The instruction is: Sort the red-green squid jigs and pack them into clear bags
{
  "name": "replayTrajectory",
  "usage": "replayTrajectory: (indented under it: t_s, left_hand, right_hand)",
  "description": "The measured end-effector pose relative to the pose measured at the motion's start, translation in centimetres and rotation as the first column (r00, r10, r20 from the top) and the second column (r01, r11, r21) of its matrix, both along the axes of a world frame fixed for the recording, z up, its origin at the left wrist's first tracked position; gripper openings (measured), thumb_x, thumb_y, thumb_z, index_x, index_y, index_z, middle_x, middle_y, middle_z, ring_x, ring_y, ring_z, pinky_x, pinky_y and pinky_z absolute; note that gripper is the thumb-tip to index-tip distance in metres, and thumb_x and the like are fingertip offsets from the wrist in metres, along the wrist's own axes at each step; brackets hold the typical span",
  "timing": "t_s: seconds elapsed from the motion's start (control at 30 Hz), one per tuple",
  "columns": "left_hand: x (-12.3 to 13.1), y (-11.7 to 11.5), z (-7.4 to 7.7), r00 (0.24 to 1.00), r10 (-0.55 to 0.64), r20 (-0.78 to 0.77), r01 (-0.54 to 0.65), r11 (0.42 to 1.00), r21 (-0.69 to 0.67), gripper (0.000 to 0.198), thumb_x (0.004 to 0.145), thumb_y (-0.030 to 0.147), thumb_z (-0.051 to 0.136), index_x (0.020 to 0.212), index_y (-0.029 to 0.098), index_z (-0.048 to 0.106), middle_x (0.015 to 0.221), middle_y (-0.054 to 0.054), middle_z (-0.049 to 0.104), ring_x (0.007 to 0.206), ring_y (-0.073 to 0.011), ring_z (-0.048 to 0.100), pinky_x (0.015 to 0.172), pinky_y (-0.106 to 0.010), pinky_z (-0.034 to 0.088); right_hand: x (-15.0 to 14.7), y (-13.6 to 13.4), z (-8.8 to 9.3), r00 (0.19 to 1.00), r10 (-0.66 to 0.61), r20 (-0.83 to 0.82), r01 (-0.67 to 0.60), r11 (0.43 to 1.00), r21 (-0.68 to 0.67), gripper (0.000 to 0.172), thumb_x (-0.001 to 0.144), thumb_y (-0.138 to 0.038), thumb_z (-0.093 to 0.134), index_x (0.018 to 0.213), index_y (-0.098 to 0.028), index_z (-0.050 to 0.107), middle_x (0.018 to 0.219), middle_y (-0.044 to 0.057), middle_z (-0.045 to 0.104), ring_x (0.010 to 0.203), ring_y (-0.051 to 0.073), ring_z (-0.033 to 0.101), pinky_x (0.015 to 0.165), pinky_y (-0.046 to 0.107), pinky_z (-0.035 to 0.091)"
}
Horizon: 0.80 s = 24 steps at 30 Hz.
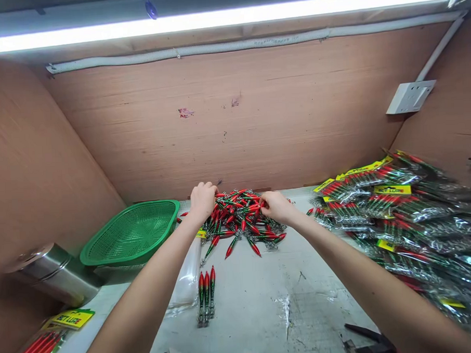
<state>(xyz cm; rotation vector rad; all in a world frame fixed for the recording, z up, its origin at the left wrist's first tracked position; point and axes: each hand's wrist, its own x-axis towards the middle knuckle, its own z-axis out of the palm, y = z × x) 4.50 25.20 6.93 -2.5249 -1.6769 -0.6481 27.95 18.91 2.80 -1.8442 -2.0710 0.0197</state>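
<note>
A heap of red and green fishing lures point(241, 218) with metal hooks lies at the back of the grey table point(257, 311). My left hand point(202, 199) rests curled at the heap's left edge, fingers closed among the lures. My right hand point(274, 206) pinches a lure at the heap's right side. Three lures point(207, 295) lie side by side nearer to me, beside an empty clear bag point(187, 280) under my left forearm.
A green mesh basket point(132, 235) and a metal can point(54, 273) stand at the left. Packed lures in clear bags with yellow labels point(401, 216) are piled at the right; more packs point(51, 335) lie at the near left. Black pliers point(367, 340) lie near right. Wooden walls enclose the booth.
</note>
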Motion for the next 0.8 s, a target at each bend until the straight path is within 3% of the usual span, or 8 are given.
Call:
replayTrajectory:
  t_s: [0.17,0.4,0.53,0.67,0.8]
  left_hand:
    - [-0.4,0.1,0.0,0.999,0.038,-0.020,-0.036,0.996,0.082,0.019,0.089,0.033,0.057,0.099,0.018,0.063,0.110,-0.007,0.063,0.103,-0.0208,0.058,0.091,-0.043,0.047]
    - [-3.0,0.5,-0.7,0.986,0.152,0.070,-0.160,0.979,0.129,0.013,0.087,0.026,0.056,0.091,0.017,0.063,0.098,-0.007,0.064,0.093,-0.0211,0.058,0.082,-0.039,0.046]
    - [-4.2,-0.2,-1.8,0.993,0.097,0.063,-0.106,0.983,0.153,0.005,0.077,0.017,0.062,0.078,0.022,0.064,0.092,-0.007,0.065,0.098,-0.0261,0.055,0.085,-0.039,0.042]
    - [-5.2,-0.6,-2.4,0.985,0.129,0.114,-0.150,0.969,0.199,0.012,0.079,0.015,0.054,0.079,0.023,0.063,0.095,-0.012,0.064,0.101,-0.0318,0.053,0.085,-0.043,0.040]
    - [-6.3,-0.8,-2.8,0.978,0.121,0.171,-0.156,0.967,0.203,0.013,0.080,0.015,0.050,0.083,0.021,0.062,0.097,-0.011,0.064,0.097,-0.0286,0.055,0.085,-0.040,0.041]
  right_hand:
    - [0.0,-0.1,-0.2,0.992,0.022,-0.122,-0.021,1.000,0.011,0.022,0.093,-0.033,0.056,0.104,-0.015,0.062,0.102,0.005,0.065,0.084,0.015,0.063,0.074,0.034,0.054]
    - [4.5,-1.3,-0.5,0.919,-0.044,-0.391,0.084,0.993,0.087,0.021,0.092,-0.034,0.057,0.090,-0.014,0.062,0.082,0.000,0.064,0.069,0.011,0.061,0.065,0.028,0.052]
    - [6.1,-2.5,-1.9,0.839,-0.036,-0.543,0.134,0.981,0.142,0.024,0.088,-0.037,0.061,0.080,-0.014,0.060,0.071,-0.002,0.061,0.063,0.011,0.058,0.062,0.028,0.050]
    - [6.7,-3.5,-3.2,0.713,0.011,-0.701,0.206,0.953,0.224,0.034,0.084,-0.051,0.056,0.086,-0.017,0.057,0.072,0.000,0.062,0.064,0.013,0.059,0.061,0.030,0.051]
    - [6.6,-4.5,-3.8,0.601,0.060,-0.797,0.266,0.926,0.270,0.042,0.076,-0.060,0.057,0.089,-0.019,0.056,0.073,0.000,0.061,0.065,0.015,0.059,0.061,0.032,0.053]
